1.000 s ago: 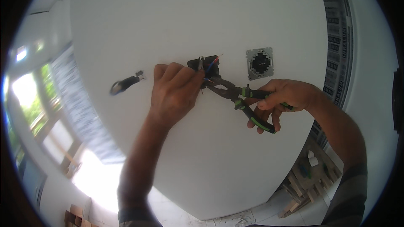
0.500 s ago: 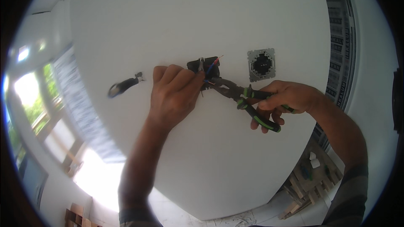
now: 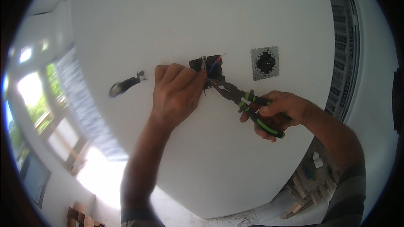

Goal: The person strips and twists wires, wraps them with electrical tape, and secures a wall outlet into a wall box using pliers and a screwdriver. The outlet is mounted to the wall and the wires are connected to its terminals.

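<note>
On the white wall is a dark recessed electrical box (image 3: 216,70). A pair of thin red and blue wires (image 3: 215,64) sticks up out of it, with bare ends. My left hand (image 3: 174,94) rests against the box's left side, its fingers curled and pinched at a short wire (image 3: 211,80) near the lower edge; the fingertips are partly hidden. In my right hand (image 3: 282,111) are black combination pliers (image 3: 234,94) with green-trimmed handles, slanting up to the left. Their jaws reach that short wire just below the box; whether they grip it I cannot tell.
A grey socket mounting frame (image 3: 265,63) sits in the wall to the right. A black cable loop (image 3: 124,86) hangs from a wall hole on the left. Wooden pallet-like pieces (image 3: 305,193) stand on the floor at lower right, and cardboard boxes (image 3: 80,214) at lower left.
My right hand has dropped slightly and the pliers tilt more steeply, with their jaws still by the box. My left hand keeps its place at the box.
</note>
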`<state>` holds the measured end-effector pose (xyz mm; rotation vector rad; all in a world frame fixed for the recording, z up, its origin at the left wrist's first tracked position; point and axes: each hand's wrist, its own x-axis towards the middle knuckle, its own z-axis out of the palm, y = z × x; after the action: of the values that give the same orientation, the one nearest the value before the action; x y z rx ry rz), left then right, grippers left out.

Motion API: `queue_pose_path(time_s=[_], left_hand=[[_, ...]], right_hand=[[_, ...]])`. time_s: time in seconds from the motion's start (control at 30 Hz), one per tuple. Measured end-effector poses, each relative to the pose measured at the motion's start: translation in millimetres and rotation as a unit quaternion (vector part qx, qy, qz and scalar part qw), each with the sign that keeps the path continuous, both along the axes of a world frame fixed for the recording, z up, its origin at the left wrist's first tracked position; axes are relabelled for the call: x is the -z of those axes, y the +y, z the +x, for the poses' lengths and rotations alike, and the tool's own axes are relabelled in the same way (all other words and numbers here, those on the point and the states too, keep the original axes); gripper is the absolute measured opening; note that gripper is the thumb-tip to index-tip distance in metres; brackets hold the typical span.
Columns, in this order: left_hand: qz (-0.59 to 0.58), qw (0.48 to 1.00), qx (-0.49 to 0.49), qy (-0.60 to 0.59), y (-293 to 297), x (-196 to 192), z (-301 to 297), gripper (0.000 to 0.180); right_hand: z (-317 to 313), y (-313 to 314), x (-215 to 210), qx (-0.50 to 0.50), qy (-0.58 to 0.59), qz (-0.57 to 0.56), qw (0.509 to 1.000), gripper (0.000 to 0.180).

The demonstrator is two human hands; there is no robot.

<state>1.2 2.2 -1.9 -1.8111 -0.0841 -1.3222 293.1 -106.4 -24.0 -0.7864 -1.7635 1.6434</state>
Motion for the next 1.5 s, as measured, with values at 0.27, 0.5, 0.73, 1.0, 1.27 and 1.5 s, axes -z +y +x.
queue_pose_path(time_s=[0.27, 0.5, 0.73, 1.0, 1.27, 1.5], left_hand=[[-0.006, 1.0, -0.016, -0.001, -1.5, -0.4, -1.0, 0.029], [-0.011, 1.0, -0.002, -0.005, -1.9, -1.2, 0.1, 0.03], [-0.015, 1.0, -0.01, -0.005, -2.6, -1.4, 0.2, 0.029], [-0.014, 1.0, -0.013, -0.006, -1.6, -1.3, -0.2, 0.027], [-0.007, 1.0, -0.021, -0.002, -4.2, -0.9, -0.9, 0.026], [0.008, 1.0, -0.018, -0.009, -0.7, 1.7, -0.4, 0.029]], right_hand=[[-26.2, -30.6, -20.1, 0.234, -0.252, 0.187, 0.92, 0.044], [-37.4, -42.7, -28.9, 0.246, -0.335, 0.289, 0.863, 0.042], [-36.4, -44.8, -28.8, 0.289, -0.344, 0.29, 0.845, 0.042], [-36.2, -43.8, -28.4, 0.288, -0.355, 0.315, 0.832, 0.039], [-32.7, -39.2, -16.9, 0.306, -0.341, 0.383, 0.802, 0.039], [-30.6, -36.2, -20.8, 0.192, -0.182, 0.098, 0.959, 0.043]])
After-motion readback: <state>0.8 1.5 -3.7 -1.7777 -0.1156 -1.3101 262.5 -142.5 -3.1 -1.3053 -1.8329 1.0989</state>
